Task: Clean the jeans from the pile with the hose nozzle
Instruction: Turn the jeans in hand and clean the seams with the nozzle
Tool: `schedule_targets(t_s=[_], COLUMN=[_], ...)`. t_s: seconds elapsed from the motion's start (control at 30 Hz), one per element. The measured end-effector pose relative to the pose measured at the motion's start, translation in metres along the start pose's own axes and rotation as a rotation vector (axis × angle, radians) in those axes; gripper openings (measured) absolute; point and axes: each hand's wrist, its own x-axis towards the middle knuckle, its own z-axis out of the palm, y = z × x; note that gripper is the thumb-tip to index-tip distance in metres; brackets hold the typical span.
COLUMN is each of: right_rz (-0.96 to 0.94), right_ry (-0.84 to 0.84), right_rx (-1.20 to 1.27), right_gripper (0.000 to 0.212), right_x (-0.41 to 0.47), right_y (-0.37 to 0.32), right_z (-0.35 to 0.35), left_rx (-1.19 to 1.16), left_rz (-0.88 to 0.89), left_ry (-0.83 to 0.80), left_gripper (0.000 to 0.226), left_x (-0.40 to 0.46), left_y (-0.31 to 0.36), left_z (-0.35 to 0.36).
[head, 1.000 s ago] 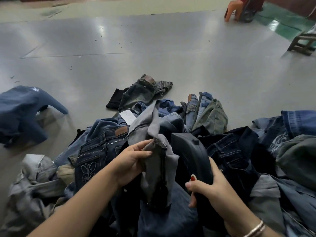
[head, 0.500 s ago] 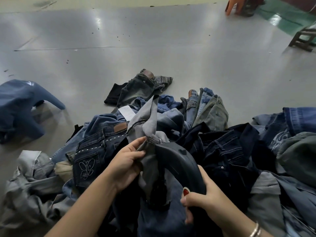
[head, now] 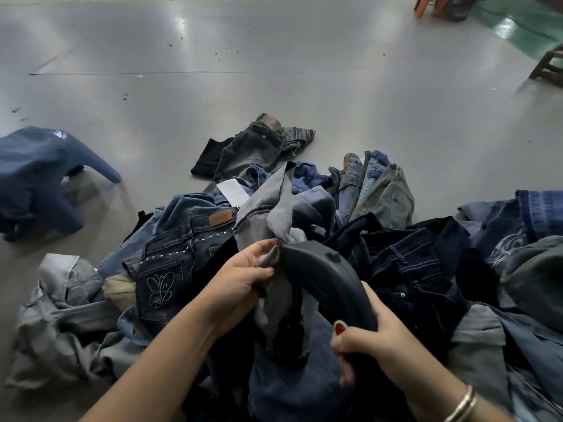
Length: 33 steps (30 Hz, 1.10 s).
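holding a grey pair of jeans (head: 274, 226) by its fabric, the left hand (head: 240, 284) has its grip clamped on the cloth, thumb on top and fingers curled beneath. the garment hangs from that grip in front of the person, one corner standing up above the hand, its dark zip section drooping below between the two forearms.

the right hand (head: 371, 339) has its grip clamped round the rear of the nozzle (head: 323, 275), a curved black plastic body. a red-painted thumbnail lies against the nozzle's underside. the nozzle's front end touches the grey jeans just beside the left hand's fingertips. whether anything flows from it cannot be told. a metal bangle (head: 463, 406) sits on the right wrist.

the pile (head: 426, 269) spreads on the floor (head: 274, 86) under and around both hands: dark navy jeans to the right, a studded pair with a butterfly pocket (head: 160, 289) to the left, pale grey pairs at lower left, a white paper tag (head: 233, 190) near the far side.

a dark pair with a brown waist patch (head: 259, 144) lies at the pile's far edge. one blue garment (head: 39, 178) lies well apart at the far left. an orange chair leg (head: 422, 6) and a wooden stool (head: 548, 68) stand at the top right.
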Motion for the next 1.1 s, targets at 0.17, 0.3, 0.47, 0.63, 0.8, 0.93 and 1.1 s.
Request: schedule_targets(t_s=[0.17, 0.3, 0.47, 0.63, 0.8, 0.93, 1.1], right_rz=[-0.051, -0.029, -0.035, -0.091, 0.010, 0.063, 0.040], right_ry=[0.167, 0.103, 0.171, 0.381, 0.359, 0.332, 0.348], right_rx=[0.053, 0.027, 0.031, 0.062, 0.006, -0.018, -0.023], right_gripper=[0.050, 0.051, 0.051, 0.030, 0.034, 0.034, 0.035], right_x=[0.001, -0.005, 0.000, 0.004, 0.008, 0.011, 0.015], right_y=[-0.012, -0.010, -0.008, -0.017, -0.001, 0.006, 0.006], right_z=[-0.008, -0.009, -0.003, -0.023, -0.020, -0.011, -0.012], left_rx=[0.008, -0.017, 0.023, -0.118, 0.448, 0.662, 0.982], left_rz=[0.005, 0.018, -0.016, 0.123, 0.258, -0.012, -0.398], left_ry=[-0.044, -0.042, -0.051, 0.257, 0.635, 0.762, 0.273], left_gripper=[0.053, 0.054, 0.053, 0.044, 0.035, 0.033, 0.059], left_x=[-0.001, 0.002, 0.000, 0.019, 0.036, 0.041, 0.044], left_y=[-0.002, -0.001, -0.009, 0.004, -0.012, -0.077, -0.131], left_z=[0.002, 0.003, 0.011, -0.005, -0.047, -0.055, -0.059])
